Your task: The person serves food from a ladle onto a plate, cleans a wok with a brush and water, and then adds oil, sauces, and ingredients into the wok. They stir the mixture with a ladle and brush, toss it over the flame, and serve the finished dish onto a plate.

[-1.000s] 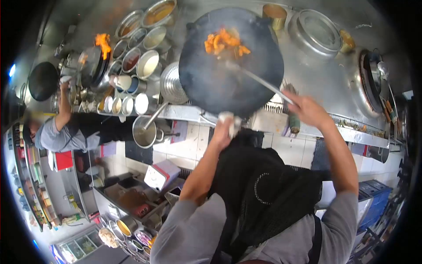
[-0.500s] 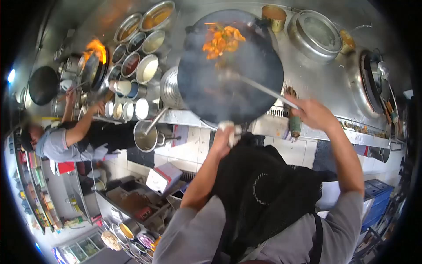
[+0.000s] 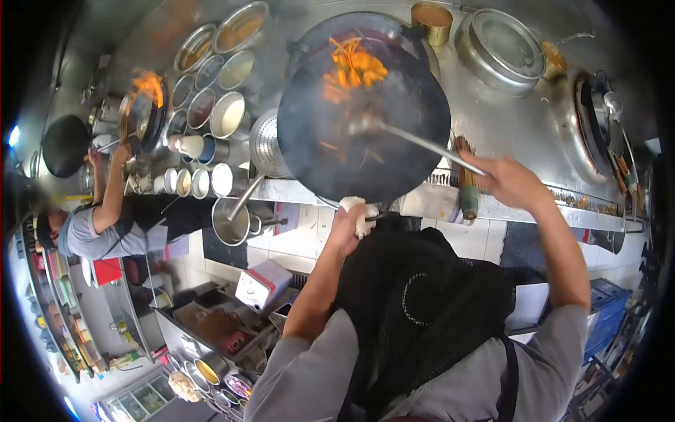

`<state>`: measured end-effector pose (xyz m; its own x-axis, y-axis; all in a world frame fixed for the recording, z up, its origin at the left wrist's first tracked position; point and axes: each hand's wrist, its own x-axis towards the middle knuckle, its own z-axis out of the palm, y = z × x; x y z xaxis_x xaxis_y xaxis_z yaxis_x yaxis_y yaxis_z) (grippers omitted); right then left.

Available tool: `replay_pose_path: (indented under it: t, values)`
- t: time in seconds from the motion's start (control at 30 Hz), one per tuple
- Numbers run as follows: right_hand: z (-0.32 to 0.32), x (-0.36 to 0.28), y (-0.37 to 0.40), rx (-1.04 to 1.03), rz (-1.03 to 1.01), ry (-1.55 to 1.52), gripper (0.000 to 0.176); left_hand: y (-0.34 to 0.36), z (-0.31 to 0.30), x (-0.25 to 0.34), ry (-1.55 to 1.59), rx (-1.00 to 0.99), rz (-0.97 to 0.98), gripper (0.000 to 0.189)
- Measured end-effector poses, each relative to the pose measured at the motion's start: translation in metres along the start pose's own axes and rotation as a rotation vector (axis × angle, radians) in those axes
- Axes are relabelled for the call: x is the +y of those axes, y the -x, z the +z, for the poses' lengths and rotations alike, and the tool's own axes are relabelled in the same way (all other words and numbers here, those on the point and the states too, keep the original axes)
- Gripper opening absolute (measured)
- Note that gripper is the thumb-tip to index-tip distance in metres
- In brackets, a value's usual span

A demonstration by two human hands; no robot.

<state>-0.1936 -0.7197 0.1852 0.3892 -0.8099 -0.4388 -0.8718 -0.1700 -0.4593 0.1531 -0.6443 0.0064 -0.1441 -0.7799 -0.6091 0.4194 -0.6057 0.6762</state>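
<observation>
A large dark wok (image 3: 309,144) is tipped over the burner, with light smoke above it. Orange food pieces (image 3: 357,67) are bunched at its far side, and a few strips lie nearer the middle. My left hand (image 3: 344,228) is closed around a white cloth (image 3: 360,214) at the wok's near rim; a bit of dark handle shows beside the cloth. In my right hand (image 3: 512,184) is the shaft of a metal ladle (image 3: 422,143), gripped from the right. The ladle's bowl is inside the wok, near its centre.
Several bowls of sauces (image 3: 228,114) and a perforated strainer (image 3: 267,146) stand left of the wok. A bamboo brush (image 3: 468,190) lies on the right, near a lidded pot (image 3: 500,53). At far left a co-worker (image 3: 105,225) works by a flaming wok (image 3: 145,116).
The orange food has gathered at the wok's far side, and the smoke has thinned. My left hand and the wok shifted slightly left. The co-worker's arm has moved toward the flaming wok.
</observation>
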Motion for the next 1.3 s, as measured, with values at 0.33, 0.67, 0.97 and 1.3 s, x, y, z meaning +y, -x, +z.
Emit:
replay_pose_path:
  t: [0.33,0.67,0.97,1.3]
  values:
    - [0.017,0.018,-0.086,0.207,-0.052,0.054,0.052,-0.070,0.037,0.031,0.059,0.043,0.097,0.031]
    - [0.061,-0.033,-0.021,0.570,-0.114,-0.324,0.046,-0.151,0.036,0.076,0.206,0.067,0.099,0.021]
    - [0.077,-0.031,-0.054,0.546,0.237,-0.149,0.046,-0.188,0.013,0.056,-0.005,0.130,0.176,0.033]
    - [-0.035,-0.245,-0.393,0.566,-0.071,0.226,0.048,-0.215,-0.004,0.030,-0.156,0.138,0.191,0.069]
